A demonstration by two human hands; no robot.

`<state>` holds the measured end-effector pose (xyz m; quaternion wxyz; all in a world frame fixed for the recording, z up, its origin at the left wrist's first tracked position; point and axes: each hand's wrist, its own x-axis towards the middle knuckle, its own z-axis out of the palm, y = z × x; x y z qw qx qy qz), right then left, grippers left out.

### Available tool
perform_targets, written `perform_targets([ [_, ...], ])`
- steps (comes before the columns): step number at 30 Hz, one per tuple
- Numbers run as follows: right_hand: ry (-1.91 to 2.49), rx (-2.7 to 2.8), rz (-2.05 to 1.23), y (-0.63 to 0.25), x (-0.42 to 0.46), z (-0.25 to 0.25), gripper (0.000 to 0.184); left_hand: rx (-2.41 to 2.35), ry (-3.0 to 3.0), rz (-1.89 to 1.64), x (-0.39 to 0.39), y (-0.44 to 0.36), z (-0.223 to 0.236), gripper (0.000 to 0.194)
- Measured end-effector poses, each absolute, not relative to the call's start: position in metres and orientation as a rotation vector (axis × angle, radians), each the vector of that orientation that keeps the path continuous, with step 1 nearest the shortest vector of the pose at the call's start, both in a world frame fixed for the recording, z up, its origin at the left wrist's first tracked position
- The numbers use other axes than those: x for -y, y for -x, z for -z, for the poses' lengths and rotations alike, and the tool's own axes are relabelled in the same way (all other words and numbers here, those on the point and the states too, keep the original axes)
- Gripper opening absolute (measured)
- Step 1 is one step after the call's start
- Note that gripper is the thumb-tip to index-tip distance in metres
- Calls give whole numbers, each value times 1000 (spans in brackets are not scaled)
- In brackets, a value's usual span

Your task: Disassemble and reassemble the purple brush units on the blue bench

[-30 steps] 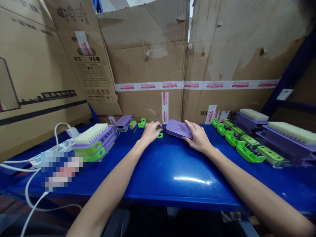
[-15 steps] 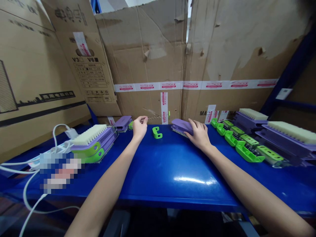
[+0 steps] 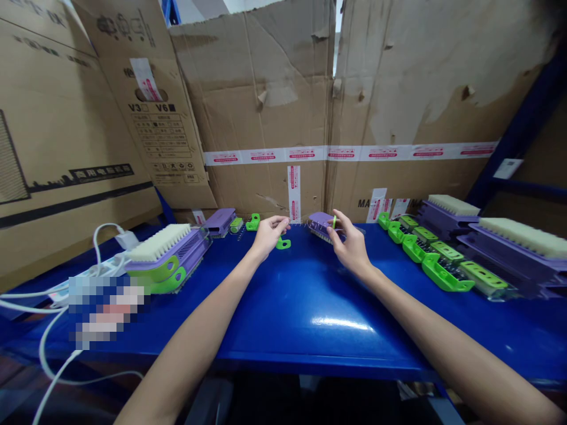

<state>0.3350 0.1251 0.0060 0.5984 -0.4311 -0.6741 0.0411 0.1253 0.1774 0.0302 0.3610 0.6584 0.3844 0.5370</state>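
Observation:
My left hand [image 3: 270,234] and my right hand [image 3: 349,242] are held near the back of the blue table [image 3: 310,295], both pinched. A thin metal spring [image 3: 308,224] stretches between their fingertips. The right hand's fingers also hold a small green piece [image 3: 333,222] at the spring's right end. A purple brush housing [image 3: 319,221] lies just behind the right hand. A green clip [image 3: 283,242] rests on the table under the left hand.
Finished purple-and-green brushes [image 3: 166,257] lie at the left beside white cables [image 3: 62,295]. A row of green parts [image 3: 436,257] and stacked purple brushes [image 3: 509,242] fill the right side. Another purple housing [image 3: 220,221] and green clip [image 3: 253,222] sit at the back. Cardboard boxes [image 3: 274,106] wall the rear.
My left hand came back from the rear left to the middle. My right hand left the purple housing and took the spring's other end with a small green piece.

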Motion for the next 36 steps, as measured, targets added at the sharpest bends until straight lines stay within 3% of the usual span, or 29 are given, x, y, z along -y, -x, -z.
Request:
perform_targets([
  [4, 1019, 1413, -393, -333, -122, -7, 58, -1184, -2172, -1432, -170, -128, -27, 26],
  [9, 940, 1192, -800, -328, -117, -13, 66, -1364, -2927, -1412, -159, -131, -27, 45],
  [16, 1029, 1068, -1276, -325, -106, -20, 29, -1466, -3122, -1517, -157, -125, -33, 33],
  [21, 991, 1057, -1364, -330, -107, -16, 23, -1458, -3170, -1459, -158, -123, -33, 33],
  [31, 860, 1169, -1393, -334, -107, -12, 53, -1475, -3125, -1339, -163, -120, -31, 28],
  [36, 914, 1102, -1358, -335, -110, -9, 58, -1427, -3166, -1308, -159, -121, -33, 28],
])
